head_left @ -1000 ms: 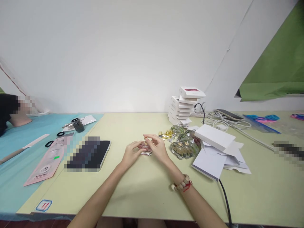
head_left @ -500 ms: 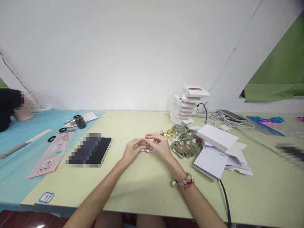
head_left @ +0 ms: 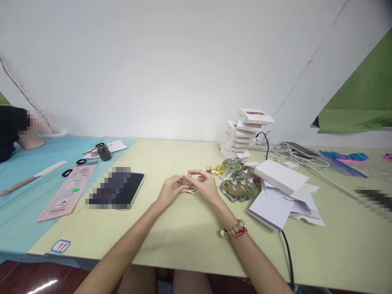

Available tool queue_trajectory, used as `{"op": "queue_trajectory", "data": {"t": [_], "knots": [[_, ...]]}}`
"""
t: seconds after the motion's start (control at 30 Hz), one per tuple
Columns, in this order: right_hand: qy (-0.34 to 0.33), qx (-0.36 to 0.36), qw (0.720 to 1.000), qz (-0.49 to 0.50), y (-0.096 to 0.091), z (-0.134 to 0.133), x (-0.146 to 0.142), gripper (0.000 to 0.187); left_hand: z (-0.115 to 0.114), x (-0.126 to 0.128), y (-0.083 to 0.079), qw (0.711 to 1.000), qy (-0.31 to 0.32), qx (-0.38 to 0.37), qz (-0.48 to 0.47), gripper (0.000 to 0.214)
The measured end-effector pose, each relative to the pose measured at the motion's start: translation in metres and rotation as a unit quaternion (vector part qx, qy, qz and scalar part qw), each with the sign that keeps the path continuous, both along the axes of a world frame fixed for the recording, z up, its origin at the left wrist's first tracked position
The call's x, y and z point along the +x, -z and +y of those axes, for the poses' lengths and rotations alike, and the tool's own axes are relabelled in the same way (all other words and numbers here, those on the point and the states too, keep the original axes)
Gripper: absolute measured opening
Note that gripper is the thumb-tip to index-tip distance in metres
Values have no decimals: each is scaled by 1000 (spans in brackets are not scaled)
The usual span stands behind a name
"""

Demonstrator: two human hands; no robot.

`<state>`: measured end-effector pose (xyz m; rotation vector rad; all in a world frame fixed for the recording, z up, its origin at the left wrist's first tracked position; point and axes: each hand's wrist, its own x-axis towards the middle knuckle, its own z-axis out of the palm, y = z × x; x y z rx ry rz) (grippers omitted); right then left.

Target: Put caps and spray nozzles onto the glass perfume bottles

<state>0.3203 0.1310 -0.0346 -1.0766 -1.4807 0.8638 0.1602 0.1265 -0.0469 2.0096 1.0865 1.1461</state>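
Reddish piece (head_left: pixel 189 189): a small clear item at the middle of the tabletop (head_left: pixel 171 157), between the two hands, partly hidden by fingers.
Left hand (head_left: pixel 169 191): thumb and fingers curled about the near left side of the reddish piece, gripping it.
Right hand (head_left: pixel 207 187): thumb and forefinger pinching what looks like a gold bit (head_left: pixel 190 174) just above the reddish piece; how firmly, I cannot tell.
Right wrist: a beaded bracelet (head_left: pixel 233 230) with red string.
Clear rounded pieces (head_left: pixel 234 190): a cluster just right of the right hand, some tinted green, with gold tops.
Gold caps (head_left: pixel 218 170): loose beside that cluster, on its far left.
White boxes (head_left: pixel 235 139): stacked unevenly behind the cluster, near the wall.
Opened cartons (head_left: pixel 271 208): a loose heap right of the cluster, a black cord below.
White cables (head_left: pixel 301 159): tangled beyond the cartons.
Phone (head_left: pixel 135 187): flat, left of the left hand.
Blue cloth (head_left: pixel 18 220): at far left, under a knife (head_left: pixel 50 168) and a jar (head_left: pixel 104 152).
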Motion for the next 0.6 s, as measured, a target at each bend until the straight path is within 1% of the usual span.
{"op": "queue_trajectory", "data": {"t": [0.1,0.3,0.47,0.6], "knots": [[-1,-13,1000,2,1,0,-2,44,1,0,1,1000,-5,-1,1,34],[25,-13,999,31,1,-2,-6,43,4,-2,4,1000,-6,6,17,35],[12,-23,999,30,4,-1,-6,44,6,-3,8,1000,-5,15,15,36],[-29,-25,998,40,2,2,0,55,7,-4,7,1000,-9,18,17,35]]}}
